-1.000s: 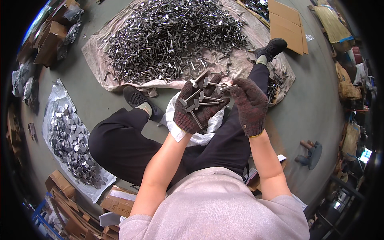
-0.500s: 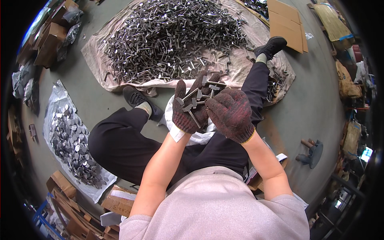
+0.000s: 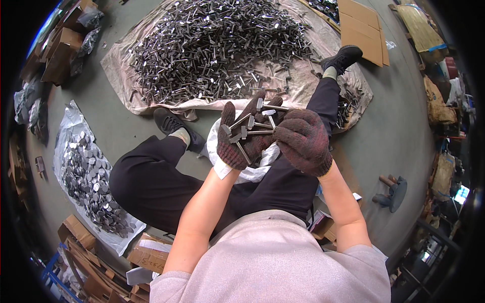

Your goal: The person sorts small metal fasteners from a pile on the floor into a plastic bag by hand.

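Dark knitted work gloves cover both of my hands. My left hand (image 3: pixel 232 152) is cupped palm up, with several metal T-head bolts (image 3: pixel 244 133) lying across its palm and fingers. They point in different directions, blocky heads showing. Next to it, my right hand (image 3: pixel 304 142) is closed, its fingertips at the shank end of one of these bolts; the exact pinch is partly hidden. Under both hands an open white bag (image 3: pixel 255 175) sits between my legs. Beyond my feet, a big heap of similar bolts (image 3: pixel 202 55) covers a pale cloth (image 3: pixel 118 65).
On the left, a plastic sheet (image 3: pixel 70 117) bears a pile of metal discs (image 3: pixel 93 174). A small round stool (image 3: pixel 399 194) lies tipped over at right. Flat cardboard (image 3: pixel 361 33) lies at the far right, and cardboard boxes (image 3: pixel 63 53) stand at the far left.
My right hand has shifted right and slightly down, away from the left palm. The bolt at its fingertips now lies more level, with more of its shank showing.
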`<act>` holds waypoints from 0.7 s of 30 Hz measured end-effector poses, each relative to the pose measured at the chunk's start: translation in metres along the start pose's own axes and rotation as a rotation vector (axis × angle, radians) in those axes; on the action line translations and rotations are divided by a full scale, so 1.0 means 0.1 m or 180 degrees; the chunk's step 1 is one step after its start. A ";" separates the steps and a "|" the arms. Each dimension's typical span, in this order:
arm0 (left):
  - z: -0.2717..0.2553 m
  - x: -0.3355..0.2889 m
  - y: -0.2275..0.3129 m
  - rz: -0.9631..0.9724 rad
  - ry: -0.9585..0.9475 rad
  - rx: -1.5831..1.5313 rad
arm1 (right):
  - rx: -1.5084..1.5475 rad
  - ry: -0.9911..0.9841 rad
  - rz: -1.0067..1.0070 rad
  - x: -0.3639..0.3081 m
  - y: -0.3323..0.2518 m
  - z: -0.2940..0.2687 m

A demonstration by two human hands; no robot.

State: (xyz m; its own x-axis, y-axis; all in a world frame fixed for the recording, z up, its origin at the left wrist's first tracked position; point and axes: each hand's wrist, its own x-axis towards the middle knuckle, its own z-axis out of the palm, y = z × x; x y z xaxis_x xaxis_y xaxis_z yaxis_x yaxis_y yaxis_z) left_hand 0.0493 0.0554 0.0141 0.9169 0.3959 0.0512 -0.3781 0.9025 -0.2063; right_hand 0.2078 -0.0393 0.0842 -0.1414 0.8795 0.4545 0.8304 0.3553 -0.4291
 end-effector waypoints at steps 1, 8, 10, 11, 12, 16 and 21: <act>-0.01 0.00 0.01 -0.0005 0.0001 -0.0002 | 0.0025 0.0058 -0.0008 -0.01 0.02 0.00; -0.01 -0.02 -0.04 0.0170 0.0011 -0.0762 | 0.0051 0.0137 0.0162 -0.18 0.13 0.02; -0.01 -0.01 -0.04 0.0136 0.0126 -0.0529 | 0.0856 0.0675 0.0598 -0.23 0.15 0.05; 0.00 0.00 -0.05 0.0181 0.0256 -0.0228 | 0.0853 0.0676 0.0600 -0.24 0.13 0.07; 0.00 0.01 -0.06 0.0223 0.0390 0.0074 | 0.1155 0.1125 0.1308 -0.24 0.08 0.11; 0.00 0.05 -0.09 0.0318 0.0624 0.0037 | 0.0010 0.1255 0.1672 -0.02 0.05 0.25; -0.16 0.11 -0.12 0.0575 0.1406 0.1058 | 0.0098 0.0674 0.2689 0.26 -0.05 0.94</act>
State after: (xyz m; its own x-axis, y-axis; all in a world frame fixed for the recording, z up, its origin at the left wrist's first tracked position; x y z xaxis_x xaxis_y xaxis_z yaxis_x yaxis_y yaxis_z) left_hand 0.0659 0.0466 0.0014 0.7734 0.5045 -0.3837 -0.4880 0.8603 0.1476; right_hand 0.1487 0.0115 0.0245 0.6211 0.7761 0.1088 0.5967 -0.3783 -0.7076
